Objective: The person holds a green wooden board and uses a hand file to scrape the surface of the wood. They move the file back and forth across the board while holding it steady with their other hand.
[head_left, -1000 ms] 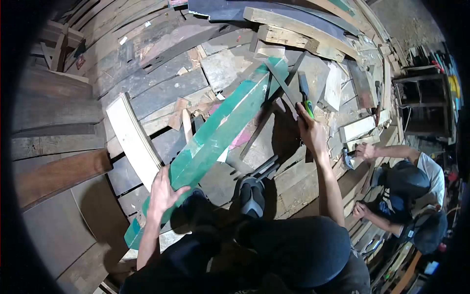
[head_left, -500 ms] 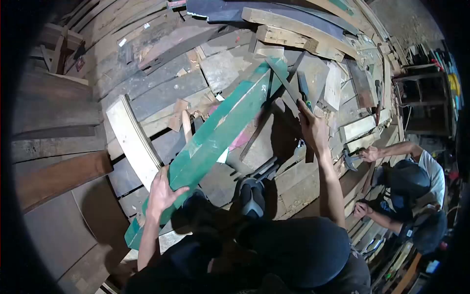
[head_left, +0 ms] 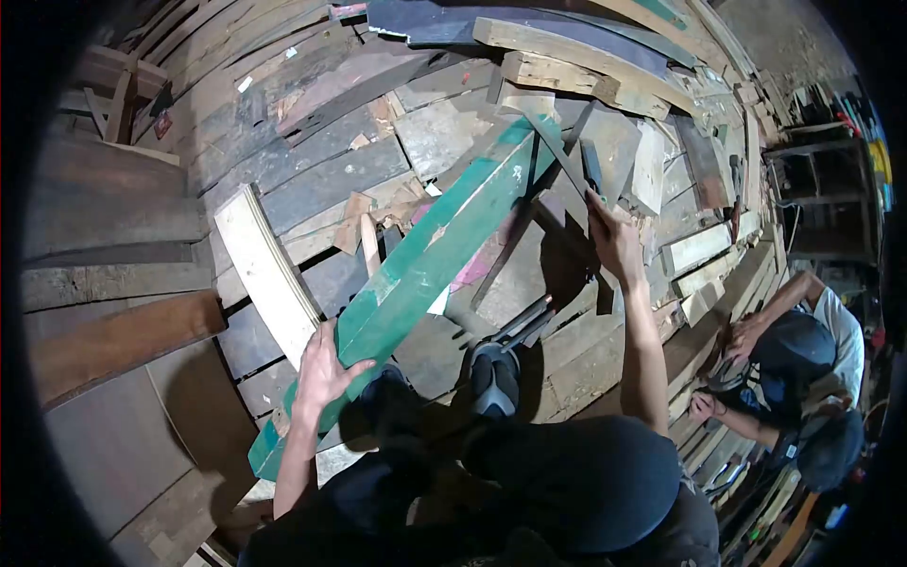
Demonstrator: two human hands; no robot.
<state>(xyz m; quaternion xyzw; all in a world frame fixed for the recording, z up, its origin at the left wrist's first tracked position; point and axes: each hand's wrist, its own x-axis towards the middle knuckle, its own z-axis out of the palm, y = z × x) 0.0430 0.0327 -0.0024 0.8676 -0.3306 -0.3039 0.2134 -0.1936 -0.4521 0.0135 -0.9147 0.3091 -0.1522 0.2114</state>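
A long green-painted wooden beam (head_left: 430,250) slants across my lap side, its near end low on the left and its far end at the upper middle. My left hand (head_left: 326,369) grips the beam near its lower end, fingers over the far edge and thumb across the face. My right hand (head_left: 614,241) is closed on a dark tool with a long flat blade (head_left: 559,156), which lies across the beam's far end. A second dark bar (head_left: 591,167) rises beside the blade at my fingers. My grip hides where the two meet.
A cream moulded board (head_left: 265,269) lies left of the beam. Stacked timber (head_left: 581,61) fills the back, and a brown board (head_left: 132,345) is at the left. My shoe (head_left: 495,378) is below the beam. A co-worker (head_left: 812,369) crouches at the right with a hammer.
The view has shifted slightly, so most things sit a little right and lower. My hands keep their grips. The co-worker's upper hand has drawn back toward their body.
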